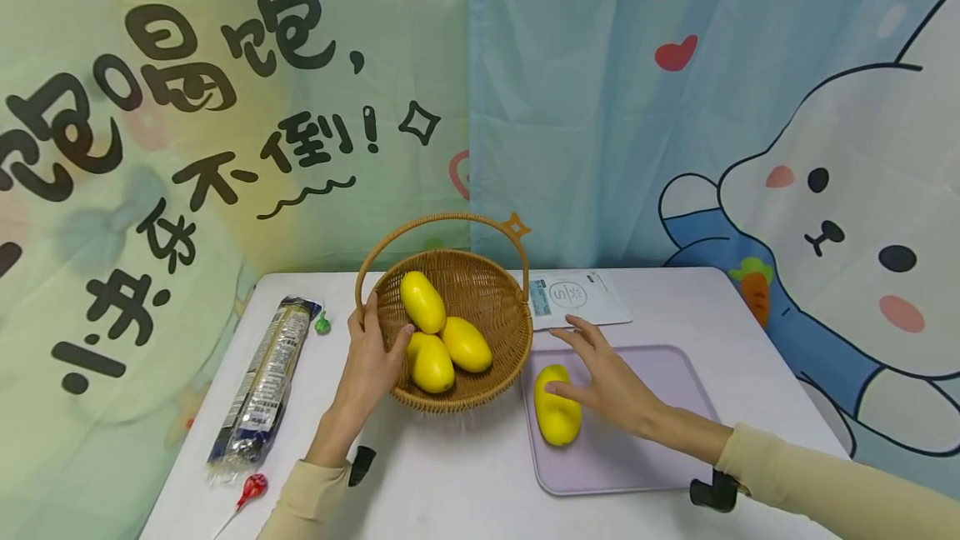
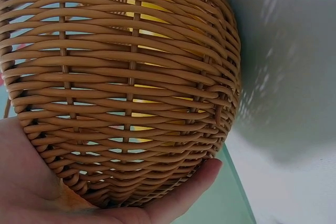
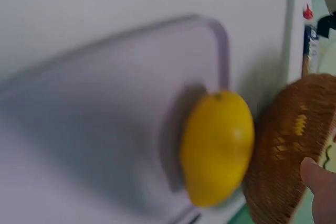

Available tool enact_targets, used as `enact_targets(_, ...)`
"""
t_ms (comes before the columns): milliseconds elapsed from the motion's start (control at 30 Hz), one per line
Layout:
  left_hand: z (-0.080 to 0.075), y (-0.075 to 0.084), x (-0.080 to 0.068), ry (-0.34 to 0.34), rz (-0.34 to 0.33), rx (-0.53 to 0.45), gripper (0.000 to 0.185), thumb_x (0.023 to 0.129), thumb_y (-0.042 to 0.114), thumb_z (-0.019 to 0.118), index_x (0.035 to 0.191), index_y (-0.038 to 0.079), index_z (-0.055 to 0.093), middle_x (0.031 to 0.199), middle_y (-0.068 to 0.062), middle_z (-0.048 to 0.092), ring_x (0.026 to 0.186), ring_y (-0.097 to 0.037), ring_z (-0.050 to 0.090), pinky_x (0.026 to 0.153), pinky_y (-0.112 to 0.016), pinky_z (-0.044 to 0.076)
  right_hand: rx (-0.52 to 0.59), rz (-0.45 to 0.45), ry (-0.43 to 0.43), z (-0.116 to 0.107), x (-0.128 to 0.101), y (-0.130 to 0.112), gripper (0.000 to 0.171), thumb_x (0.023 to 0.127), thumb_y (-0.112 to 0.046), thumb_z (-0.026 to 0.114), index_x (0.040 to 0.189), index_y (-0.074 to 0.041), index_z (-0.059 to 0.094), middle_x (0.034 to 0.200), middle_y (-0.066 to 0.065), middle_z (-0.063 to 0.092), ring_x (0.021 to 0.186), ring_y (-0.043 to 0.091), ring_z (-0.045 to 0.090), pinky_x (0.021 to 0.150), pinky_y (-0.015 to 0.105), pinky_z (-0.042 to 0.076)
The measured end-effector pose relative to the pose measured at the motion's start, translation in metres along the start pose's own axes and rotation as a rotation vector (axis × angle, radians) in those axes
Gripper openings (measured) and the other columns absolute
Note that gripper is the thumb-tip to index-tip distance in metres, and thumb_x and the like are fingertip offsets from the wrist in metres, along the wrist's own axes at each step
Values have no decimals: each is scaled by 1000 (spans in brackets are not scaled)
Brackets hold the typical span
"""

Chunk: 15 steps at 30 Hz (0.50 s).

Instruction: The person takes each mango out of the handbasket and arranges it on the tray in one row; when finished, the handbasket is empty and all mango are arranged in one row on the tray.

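Wicker basket (image 1: 491, 294) between the hands (image 1: 375, 361) (image 1: 609, 382)

The head view is bright, with white glare on the long, clear plastic packet (image 1: 268, 386). In the left wrist view, a grey, streaky shadow lies beside the round brown wicker basket (image 2: 126, 69). The right wrist view blurs the oval yellow fruit (image 3: 217, 149).

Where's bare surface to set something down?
Tabletop before the basket, between the left sleeve and tray; also the tray right of its yellow fruit, beneath the right forearm. Crowded: the left side, with long packet and red lollipop.
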State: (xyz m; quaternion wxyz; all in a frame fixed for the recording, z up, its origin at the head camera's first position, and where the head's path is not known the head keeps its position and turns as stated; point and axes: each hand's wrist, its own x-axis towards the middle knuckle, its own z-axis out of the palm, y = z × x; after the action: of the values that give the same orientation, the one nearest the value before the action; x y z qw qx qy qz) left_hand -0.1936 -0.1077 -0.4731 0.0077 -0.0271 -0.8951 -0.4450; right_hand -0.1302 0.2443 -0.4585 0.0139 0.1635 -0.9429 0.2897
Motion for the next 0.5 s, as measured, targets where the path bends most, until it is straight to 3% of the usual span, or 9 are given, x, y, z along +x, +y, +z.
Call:
enact_targets(300,0,1,0,-2,-3,-10,85,104,41,55,164,10,3,163,-33,4,139,-53,41,108,-61,44,1,-136,77,-45,45,-36,78,90,-37,78,156,-21,40,165,14,24,139,40,46,101,58,51)
enact_targets(500,1,1,0,3,3,-10,85,104,41,55,164,10,4,163,-33,5,136,-54,45,105,-61,46,-3,-268,62,-52,74,-60,72,92,-37,75,154,-19,43,163,12,28,140,37,47,102,53,52)
